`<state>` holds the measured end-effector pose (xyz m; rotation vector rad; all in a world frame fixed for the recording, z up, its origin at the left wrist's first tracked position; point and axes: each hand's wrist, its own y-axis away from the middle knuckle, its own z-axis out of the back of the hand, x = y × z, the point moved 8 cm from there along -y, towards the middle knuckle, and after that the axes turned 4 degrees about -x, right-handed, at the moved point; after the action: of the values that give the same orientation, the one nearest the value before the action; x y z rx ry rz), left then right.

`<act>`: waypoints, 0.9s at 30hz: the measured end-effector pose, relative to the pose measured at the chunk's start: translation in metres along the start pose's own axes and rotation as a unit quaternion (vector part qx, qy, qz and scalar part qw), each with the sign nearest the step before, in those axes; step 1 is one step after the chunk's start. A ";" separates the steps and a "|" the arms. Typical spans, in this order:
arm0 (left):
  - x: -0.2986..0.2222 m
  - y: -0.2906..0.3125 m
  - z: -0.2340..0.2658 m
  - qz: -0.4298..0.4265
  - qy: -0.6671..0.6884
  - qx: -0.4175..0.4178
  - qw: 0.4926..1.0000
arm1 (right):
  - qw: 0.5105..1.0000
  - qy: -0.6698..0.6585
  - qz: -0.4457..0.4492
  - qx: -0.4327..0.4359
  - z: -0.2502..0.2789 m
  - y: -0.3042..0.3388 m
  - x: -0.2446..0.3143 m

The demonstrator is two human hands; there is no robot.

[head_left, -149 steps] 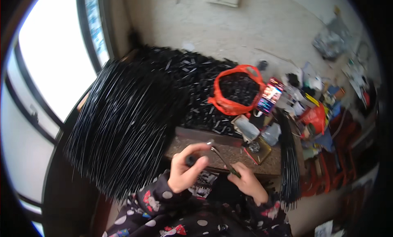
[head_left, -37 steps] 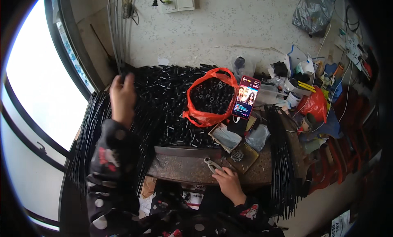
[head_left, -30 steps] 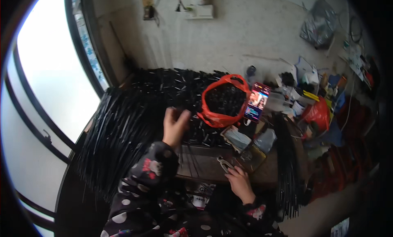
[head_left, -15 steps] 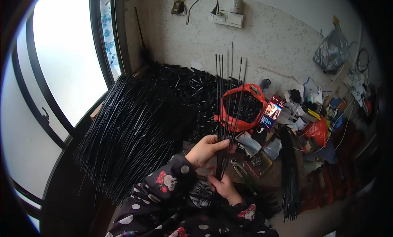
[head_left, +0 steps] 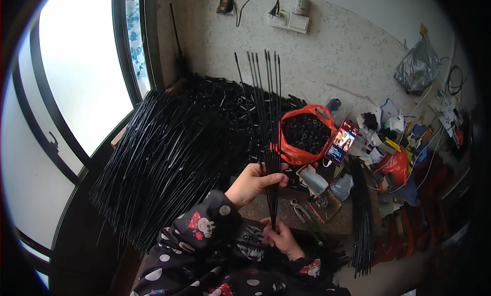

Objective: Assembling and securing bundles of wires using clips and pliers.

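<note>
A loose bundle of thin black rods (head_left: 272,165) is held upright in front of the body by the left hand (head_left: 258,182), whose fingers and thumb are closed around the lower part of it. Above this grip the rods are fanned slightly apart, and their tips are seen against the wall (head_left: 327,55); below it they are drawn together toward the right hand (head_left: 282,238). The fingers of the right hand are curled in at the lower ends, and whether these are gripped or only touched cannot be told. To the left, a broad heap of rods (head_left: 158,168) is spread, its lower ends hung over the front. Behind the bundle a pile of short black pieces (head_left: 230,97) is seen, and just right of the bundle small dark ring-shaped parts (head_left: 305,132) are contained in an open red plastic bag (head_left: 302,158). A lit phone (head_left: 341,143) is propped against the right side of that bag. Pincers (head_left: 299,209) are laid near the front edge of the speckled brown table (head_left: 255,210), beside a shallow yellowish tray (head_left: 332,206). Farther right, another bundle of dark strands (head_left: 362,219) is draped downward over the edge.
</note>
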<state>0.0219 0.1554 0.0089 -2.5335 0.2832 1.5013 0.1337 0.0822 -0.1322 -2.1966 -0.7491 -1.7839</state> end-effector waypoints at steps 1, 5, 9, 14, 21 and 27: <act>0.005 0.001 0.001 0.004 0.002 -0.001 1.000 | 0.999 -0.022 0.024 0.017 -0.001 0.000 0.004; 0.018 0.011 -0.010 -0.037 -0.082 0.052 0.995 | 0.984 0.150 0.093 0.018 0.006 -0.008 0.000; 0.043 0.051 -0.035 -0.247 -0.346 0.188 0.885 | 0.972 -0.229 -0.048 0.011 0.024 -0.021 0.002; 0.107 0.071 -0.014 -0.273 -0.478 0.256 0.794 | 0.915 -0.374 -0.139 0.055 0.019 -0.074 0.035; 0.143 0.028 0.032 -0.254 -0.501 0.126 0.817 | 0.978 -0.077 0.175 -0.083 0.077 -0.114 0.094; 0.129 0.037 0.050 -0.186 -0.649 -0.096 0.731 | 0.987 -0.058 0.116 0.095 0.018 -0.010 0.085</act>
<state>0.0311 0.1227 -0.1304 -0.9304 -0.5684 2.6435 0.1556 0.1208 -0.0572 -2.1739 -0.6270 -1.4238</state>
